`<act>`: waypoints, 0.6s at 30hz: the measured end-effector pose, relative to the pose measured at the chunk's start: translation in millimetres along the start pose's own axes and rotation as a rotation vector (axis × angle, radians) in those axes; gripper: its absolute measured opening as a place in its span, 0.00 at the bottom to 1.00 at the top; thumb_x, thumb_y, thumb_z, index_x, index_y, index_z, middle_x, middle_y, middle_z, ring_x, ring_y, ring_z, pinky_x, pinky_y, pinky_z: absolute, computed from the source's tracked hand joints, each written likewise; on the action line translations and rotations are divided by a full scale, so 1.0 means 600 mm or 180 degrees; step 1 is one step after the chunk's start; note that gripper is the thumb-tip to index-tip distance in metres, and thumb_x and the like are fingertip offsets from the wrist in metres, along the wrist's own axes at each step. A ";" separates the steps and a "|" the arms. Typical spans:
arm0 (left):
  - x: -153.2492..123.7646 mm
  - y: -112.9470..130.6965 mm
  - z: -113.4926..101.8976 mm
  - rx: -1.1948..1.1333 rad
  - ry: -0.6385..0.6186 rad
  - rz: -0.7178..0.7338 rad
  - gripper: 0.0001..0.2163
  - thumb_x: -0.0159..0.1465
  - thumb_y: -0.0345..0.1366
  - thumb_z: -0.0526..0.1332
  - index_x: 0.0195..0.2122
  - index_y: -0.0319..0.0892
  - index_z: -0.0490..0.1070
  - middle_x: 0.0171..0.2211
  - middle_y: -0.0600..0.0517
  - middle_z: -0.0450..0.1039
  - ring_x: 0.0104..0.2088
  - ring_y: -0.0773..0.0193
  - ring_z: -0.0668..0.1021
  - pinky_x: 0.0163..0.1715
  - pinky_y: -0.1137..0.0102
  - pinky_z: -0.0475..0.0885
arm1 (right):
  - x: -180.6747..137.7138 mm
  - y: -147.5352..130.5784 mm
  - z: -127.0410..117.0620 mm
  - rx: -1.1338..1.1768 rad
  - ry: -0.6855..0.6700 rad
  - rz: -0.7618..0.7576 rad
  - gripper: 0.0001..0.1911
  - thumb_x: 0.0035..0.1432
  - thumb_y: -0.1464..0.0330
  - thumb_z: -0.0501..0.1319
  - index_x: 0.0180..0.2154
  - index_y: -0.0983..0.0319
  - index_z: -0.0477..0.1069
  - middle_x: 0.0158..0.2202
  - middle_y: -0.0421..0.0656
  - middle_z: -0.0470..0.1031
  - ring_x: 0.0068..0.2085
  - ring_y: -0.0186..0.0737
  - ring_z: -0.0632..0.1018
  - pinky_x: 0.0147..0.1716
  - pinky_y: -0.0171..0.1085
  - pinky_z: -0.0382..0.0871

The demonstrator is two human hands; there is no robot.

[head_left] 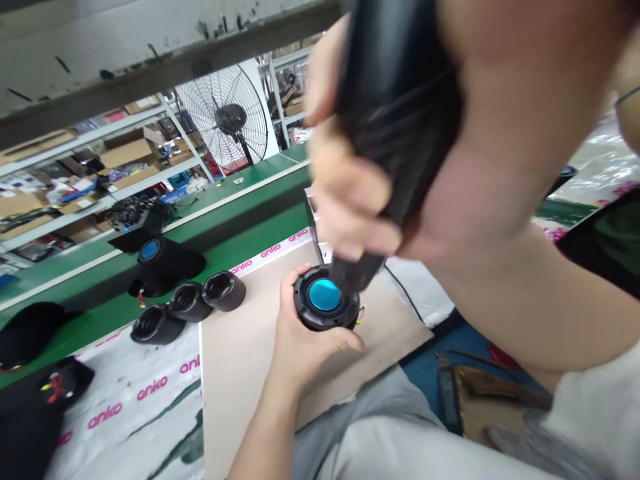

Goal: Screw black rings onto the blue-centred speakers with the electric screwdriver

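Note:
My left hand is wrapped round a round black speaker with a shiny blue centre, its thumb along the near side. A bit of red and yellow wire shows at the speaker's right side. Close to the camera and blurred, my right hand grips a thick black tool that looks like an electric screwdriver. The tool points down at the right part of the speaker's rim; whether its tip touches there I cannot tell. Beneath the speaker lies a beige board.
Left of the board stand several black ring-shaped housings. Behind them lies a black cylinder with a blue end. More black parts with wires are at far left. A green ledge, a fan and shelves are beyond.

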State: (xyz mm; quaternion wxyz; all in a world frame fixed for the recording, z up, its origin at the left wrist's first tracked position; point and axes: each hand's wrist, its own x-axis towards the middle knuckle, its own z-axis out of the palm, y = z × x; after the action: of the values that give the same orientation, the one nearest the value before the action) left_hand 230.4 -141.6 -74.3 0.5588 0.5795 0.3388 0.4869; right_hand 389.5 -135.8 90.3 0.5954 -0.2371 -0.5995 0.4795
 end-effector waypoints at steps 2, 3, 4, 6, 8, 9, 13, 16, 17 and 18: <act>-0.004 -0.009 0.000 -0.0110 0.0021 -0.0051 0.54 0.35 0.59 0.87 0.60 0.48 0.65 0.53 0.42 0.83 0.48 0.42 0.89 0.51 0.50 0.85 | 0.010 0.020 -0.024 -0.0119 0.0548 -0.0659 0.26 0.58 0.46 0.72 0.32 0.58 0.63 0.18 0.31 0.62 0.16 0.29 0.62 0.12 0.32 0.60; -0.006 -0.013 0.000 -0.0129 0.0002 -0.0074 0.54 0.35 0.58 0.87 0.60 0.48 0.64 0.55 0.41 0.82 0.50 0.41 0.88 0.54 0.49 0.84 | 0.014 0.038 -0.039 -0.0156 0.0795 -0.0781 0.25 0.58 0.48 0.73 0.31 0.58 0.64 0.19 0.33 0.63 0.18 0.30 0.66 0.13 0.32 0.61; -0.007 -0.015 -0.001 -0.0138 -0.0020 -0.0102 0.54 0.36 0.57 0.88 0.60 0.48 0.64 0.56 0.41 0.82 0.51 0.41 0.88 0.56 0.48 0.83 | 0.018 0.061 -0.054 -0.0178 0.1357 -0.0990 0.27 0.56 0.46 0.71 0.28 0.57 0.64 0.16 0.34 0.59 0.14 0.31 0.61 0.08 0.35 0.48; -0.009 -0.016 -0.002 -0.0123 -0.0044 -0.0144 0.52 0.40 0.56 0.87 0.61 0.49 0.63 0.56 0.41 0.82 0.52 0.41 0.88 0.57 0.49 0.82 | 0.023 0.108 -0.081 -0.0290 0.1533 -0.0844 0.27 0.58 0.45 0.71 0.27 0.58 0.65 0.15 0.35 0.61 0.12 0.33 0.60 0.08 0.39 0.48; -0.009 -0.014 -0.003 -0.0103 -0.0068 -0.0128 0.50 0.43 0.53 0.87 0.61 0.49 0.63 0.55 0.42 0.82 0.50 0.43 0.89 0.56 0.50 0.83 | 0.022 0.144 -0.099 -0.0338 0.1693 -0.0804 0.29 0.60 0.41 0.68 0.27 0.58 0.64 0.15 0.35 0.61 0.12 0.31 0.60 0.09 0.38 0.48; -0.009 -0.012 -0.003 -0.0098 -0.0089 -0.0114 0.48 0.44 0.51 0.87 0.61 0.49 0.63 0.55 0.43 0.82 0.49 0.44 0.89 0.54 0.51 0.83 | 0.020 0.155 -0.103 -0.0346 0.1788 -0.0803 0.31 0.60 0.40 0.68 0.27 0.58 0.63 0.15 0.35 0.61 0.12 0.30 0.60 0.09 0.37 0.48; -0.007 -0.006 -0.001 -0.0026 -0.0022 -0.0014 0.46 0.45 0.47 0.87 0.60 0.48 0.64 0.54 0.45 0.83 0.49 0.47 0.89 0.53 0.56 0.83 | 0.007 0.161 -0.109 -0.0371 0.1765 -0.0489 0.34 0.49 0.42 0.77 0.28 0.59 0.62 0.16 0.35 0.63 0.14 0.30 0.63 0.12 0.37 0.54; -0.006 -0.006 0.000 0.0027 0.0024 0.0070 0.44 0.46 0.47 0.87 0.59 0.48 0.65 0.52 0.45 0.84 0.48 0.48 0.89 0.51 0.57 0.84 | -0.004 0.149 -0.111 -0.0278 0.1532 -0.0066 0.33 0.45 0.47 0.81 0.29 0.59 0.64 0.17 0.35 0.66 0.14 0.33 0.65 0.11 0.37 0.56; -0.006 -0.006 0.000 0.0023 0.0000 0.0055 0.44 0.46 0.47 0.87 0.59 0.48 0.65 0.52 0.45 0.84 0.47 0.48 0.89 0.50 0.57 0.84 | -0.006 0.142 -0.109 -0.0196 0.1510 0.0017 0.33 0.44 0.46 0.81 0.29 0.59 0.64 0.17 0.35 0.66 0.13 0.33 0.64 0.10 0.37 0.55; -0.007 -0.007 0.000 0.0026 -0.0020 0.0027 0.44 0.46 0.48 0.87 0.59 0.48 0.65 0.52 0.45 0.84 0.47 0.48 0.89 0.50 0.56 0.84 | -0.008 0.131 -0.106 -0.0108 0.1497 0.0049 0.34 0.42 0.46 0.81 0.29 0.59 0.64 0.17 0.35 0.65 0.13 0.33 0.63 0.10 0.37 0.55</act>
State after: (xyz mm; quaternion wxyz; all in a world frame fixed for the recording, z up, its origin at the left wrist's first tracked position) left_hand 229.6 -144.7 -79.4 0.5554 0.5847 0.3366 0.4861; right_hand 427.7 -87.5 9.9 0.7109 -0.3568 -0.4504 0.4055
